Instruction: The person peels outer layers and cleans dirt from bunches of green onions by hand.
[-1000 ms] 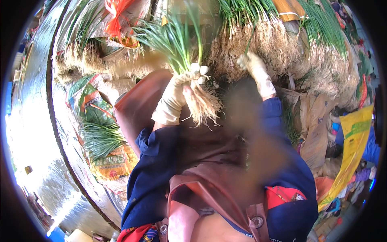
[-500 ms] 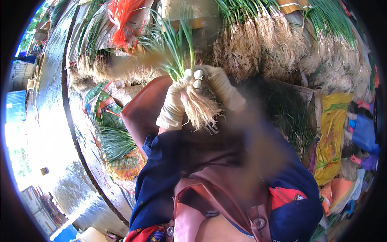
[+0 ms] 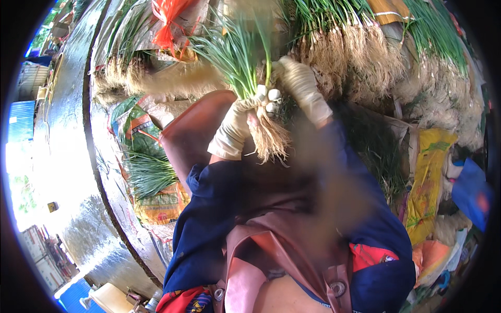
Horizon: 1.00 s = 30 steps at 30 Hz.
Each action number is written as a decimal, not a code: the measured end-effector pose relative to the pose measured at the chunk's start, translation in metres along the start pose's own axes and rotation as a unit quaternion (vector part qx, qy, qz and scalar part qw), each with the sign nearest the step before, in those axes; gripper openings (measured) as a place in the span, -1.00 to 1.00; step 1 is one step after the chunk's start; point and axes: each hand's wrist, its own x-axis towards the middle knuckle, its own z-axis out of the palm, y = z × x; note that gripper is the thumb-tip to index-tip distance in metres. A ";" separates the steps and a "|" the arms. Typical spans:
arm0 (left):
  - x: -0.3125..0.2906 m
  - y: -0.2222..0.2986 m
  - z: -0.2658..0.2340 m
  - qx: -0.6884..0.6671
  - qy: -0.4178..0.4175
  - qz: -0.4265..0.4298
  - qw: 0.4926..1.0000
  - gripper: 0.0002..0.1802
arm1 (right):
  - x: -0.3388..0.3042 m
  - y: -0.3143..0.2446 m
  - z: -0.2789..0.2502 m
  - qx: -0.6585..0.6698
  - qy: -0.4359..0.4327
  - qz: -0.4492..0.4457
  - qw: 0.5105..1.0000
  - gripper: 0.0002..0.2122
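A bunch of spring onions (image 3: 237, 65), long green leaves pointing away from me and pale roots (image 3: 269, 138) hanging toward my lap, is gripped in my left hand (image 3: 237, 122). That hand wears a cream glove, its fingertips wrapped round the white stem ends. My right hand (image 3: 302, 86), gloved the same, is just right of the bunch, beside one upright stalk. Its fingers are curled, their tips partly hidden behind the leaves and a blurred patch; whatever they pinch cannot be made out.
Rows of spring onions with bushy roots (image 3: 339, 57) lie along the far side. A red plastic bag (image 3: 167, 23) sits at far left. More greens (image 3: 148, 169) rest on a printed sack to my left; a yellow sack (image 3: 430, 182) lies right. Wet pavement (image 3: 68, 156) is further left.
My right hand has moved up and away from the left hand, along the stalks. The bunch and my left hand have shifted slightly to the right in view.
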 end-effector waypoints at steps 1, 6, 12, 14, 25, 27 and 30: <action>0.000 0.002 0.001 -0.036 -0.033 -0.009 0.999 -0.68 | 0.002 0.007 -0.010 -0.048 -0.037 0.062 0.996 -0.71; 0.001 0.002 -0.014 -0.034 -0.016 -0.002 0.999 -0.54 | -0.038 0.026 -0.041 -0.198 -0.152 0.095 0.964 -0.45; 0.020 -0.005 -0.004 0.013 0.000 -0.020 1.000 -0.55 | -0.062 -0.019 -0.021 0.224 -0.213 -0.064 0.949 -0.69; 0.016 -0.004 0.003 0.051 -0.013 -0.030 0.998 -0.56 | -0.067 -0.024 -0.027 0.038 -0.182 -0.025 0.982 -0.74; 0.016 0.048 0.067 0.157 -0.038 0.104 0.981 -0.63 | -0.099 0.008 -0.074 0.411 0.078 0.176 0.891 -0.78; 0.017 0.058 0.086 0.197 -0.026 0.153 0.968 -0.66 | -0.099 -0.044 -0.076 0.479 0.107 0.110 0.865 -0.89; 0.005 0.065 0.142 0.292 0.011 0.209 0.933 -0.56 | -0.086 -0.077 -0.083 0.027 0.066 -0.001 0.997 -0.77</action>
